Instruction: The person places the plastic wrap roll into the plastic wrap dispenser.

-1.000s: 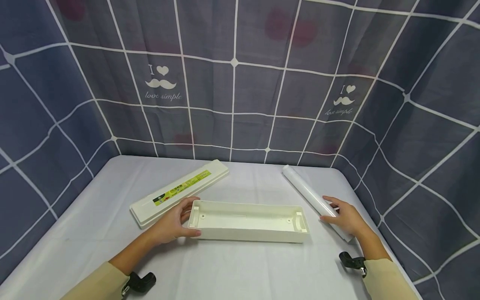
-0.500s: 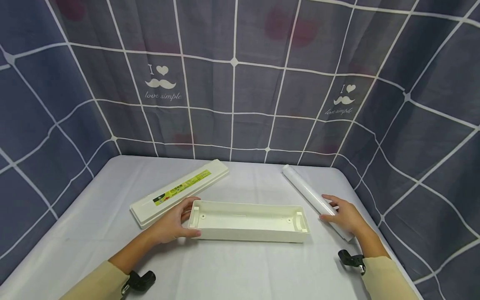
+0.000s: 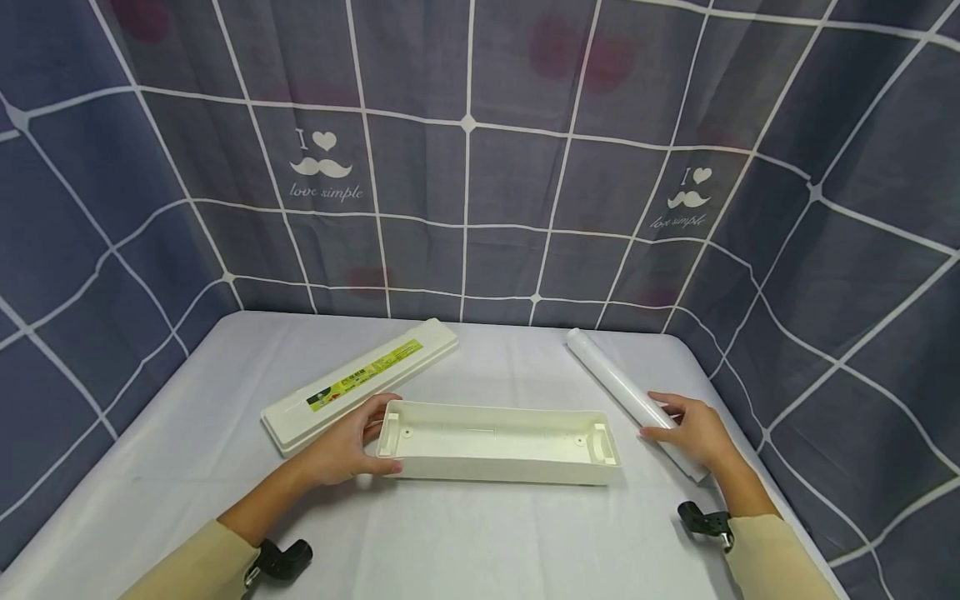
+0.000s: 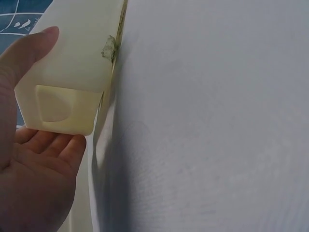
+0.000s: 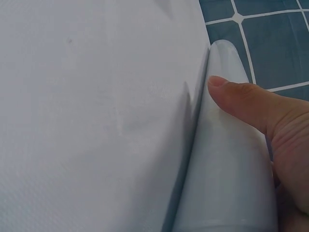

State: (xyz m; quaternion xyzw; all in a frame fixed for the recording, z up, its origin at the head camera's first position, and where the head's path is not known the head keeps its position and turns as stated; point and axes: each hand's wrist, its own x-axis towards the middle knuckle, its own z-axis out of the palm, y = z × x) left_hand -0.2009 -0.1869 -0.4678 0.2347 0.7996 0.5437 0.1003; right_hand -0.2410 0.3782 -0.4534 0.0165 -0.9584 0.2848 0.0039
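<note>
A long cream plastic box (image 3: 495, 471), open at the top, lies crosswise on the table in the head view. My left hand (image 3: 337, 450) grips its left end, thumb on the front wall and fingers round the back. In the left wrist view, the end wall of the box (image 4: 67, 108) shows between thumb and fingers. To the right, a glossy whitish roll of cling film (image 3: 611, 375) lies slantwise on the table. My right hand (image 3: 693, 433) holds it near its front end, thumb across the roll (image 5: 227, 159) in the right wrist view.
Behind the left hand lies a cream lid (image 3: 300, 417) with a green and yellow label, set at a slant. White cloth covers the table (image 3: 480, 542). Dark checked curtains (image 3: 420, 167) stand close at the back and both sides.
</note>
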